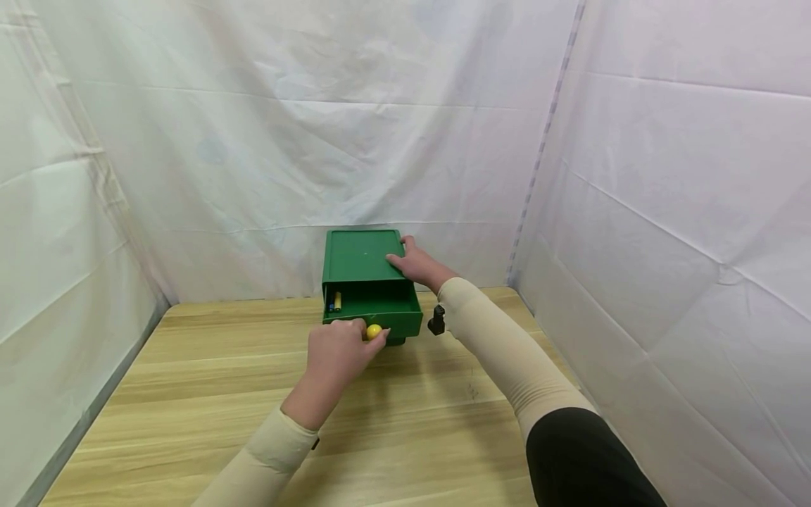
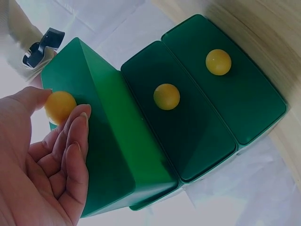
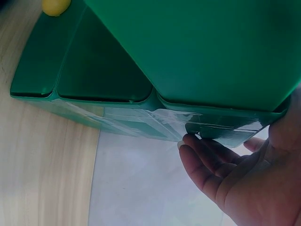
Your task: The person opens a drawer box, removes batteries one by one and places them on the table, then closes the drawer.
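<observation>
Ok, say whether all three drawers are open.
No: only the top drawer juts out; the middle drawer and bottom drawer are closed.

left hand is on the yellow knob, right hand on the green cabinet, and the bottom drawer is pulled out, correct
No, the top drawer is the one pulled out, as the head view shows. The left hand is on the yellow knob and the right hand on the green cabinet, as you say.

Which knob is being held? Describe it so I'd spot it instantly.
On the wooden table stands a green cabinet, top drawer pulled out. On that drawer's front sits a round yellow knob. Unlike the middle knob and bottom knob, it is pinched by the left hand.
</observation>
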### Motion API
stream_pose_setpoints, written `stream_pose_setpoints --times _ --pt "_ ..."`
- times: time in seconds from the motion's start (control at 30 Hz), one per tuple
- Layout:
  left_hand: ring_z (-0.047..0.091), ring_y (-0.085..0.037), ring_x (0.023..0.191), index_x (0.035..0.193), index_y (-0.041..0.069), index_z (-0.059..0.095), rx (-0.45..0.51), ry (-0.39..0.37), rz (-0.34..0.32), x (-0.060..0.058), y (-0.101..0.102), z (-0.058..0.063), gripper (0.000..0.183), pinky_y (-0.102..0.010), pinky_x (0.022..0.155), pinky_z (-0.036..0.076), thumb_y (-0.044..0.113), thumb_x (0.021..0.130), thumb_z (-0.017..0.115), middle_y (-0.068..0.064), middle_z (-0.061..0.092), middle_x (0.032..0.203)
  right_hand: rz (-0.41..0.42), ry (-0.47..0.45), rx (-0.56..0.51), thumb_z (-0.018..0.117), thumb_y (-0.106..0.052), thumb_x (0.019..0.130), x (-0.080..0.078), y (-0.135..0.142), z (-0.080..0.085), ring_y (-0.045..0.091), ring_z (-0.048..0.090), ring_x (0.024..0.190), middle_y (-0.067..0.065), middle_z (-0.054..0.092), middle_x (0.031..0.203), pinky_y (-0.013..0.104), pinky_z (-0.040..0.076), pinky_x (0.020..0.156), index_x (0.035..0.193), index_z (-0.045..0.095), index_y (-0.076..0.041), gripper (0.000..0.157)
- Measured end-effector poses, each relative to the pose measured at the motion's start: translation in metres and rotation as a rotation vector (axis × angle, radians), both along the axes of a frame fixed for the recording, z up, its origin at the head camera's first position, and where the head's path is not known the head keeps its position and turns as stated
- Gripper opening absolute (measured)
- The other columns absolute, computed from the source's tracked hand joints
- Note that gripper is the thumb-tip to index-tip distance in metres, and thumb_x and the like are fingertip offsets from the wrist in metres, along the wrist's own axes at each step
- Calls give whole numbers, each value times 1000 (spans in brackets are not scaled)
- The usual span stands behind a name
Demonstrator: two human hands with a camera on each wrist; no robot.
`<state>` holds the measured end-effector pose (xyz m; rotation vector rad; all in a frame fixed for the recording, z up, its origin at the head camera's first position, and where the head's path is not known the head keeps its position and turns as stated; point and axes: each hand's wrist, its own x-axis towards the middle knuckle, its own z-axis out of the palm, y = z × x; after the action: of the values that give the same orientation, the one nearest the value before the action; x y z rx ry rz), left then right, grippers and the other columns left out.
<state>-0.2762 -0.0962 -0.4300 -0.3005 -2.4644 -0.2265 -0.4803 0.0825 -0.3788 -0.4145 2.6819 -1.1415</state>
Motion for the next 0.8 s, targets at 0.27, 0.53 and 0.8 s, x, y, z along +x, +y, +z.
stream_pose_setpoints --times 0.27,0.53,0.8 --pt "29 -15 34 51 19 40 4 -11 -4 2 0 1 63 -30 36 24 63 87 68 3 33 42 3 -1 -1 51 -49 104 1 0 0 31 45 137 20 37 156 51 37 112 159 9 -15 78" --pt "30 -14 34 52 20 41 -14 -21 1 3 0 0 64 -28 36 24 69 89 59 4 34 42 5 -6 -13 51 -50 103 1 0 1 31 45 138 20 37 156 51 37 112 160 8 -15 78" --pt "30 -14 35 52 20 41 -8 -20 -9 4 0 0 64 -28 36 24 68 89 59 4 33 42 1 -5 -7 51 -50 103 0 0 -1 31 44 139 20 36 156 51 37 112 160 8 -16 79"
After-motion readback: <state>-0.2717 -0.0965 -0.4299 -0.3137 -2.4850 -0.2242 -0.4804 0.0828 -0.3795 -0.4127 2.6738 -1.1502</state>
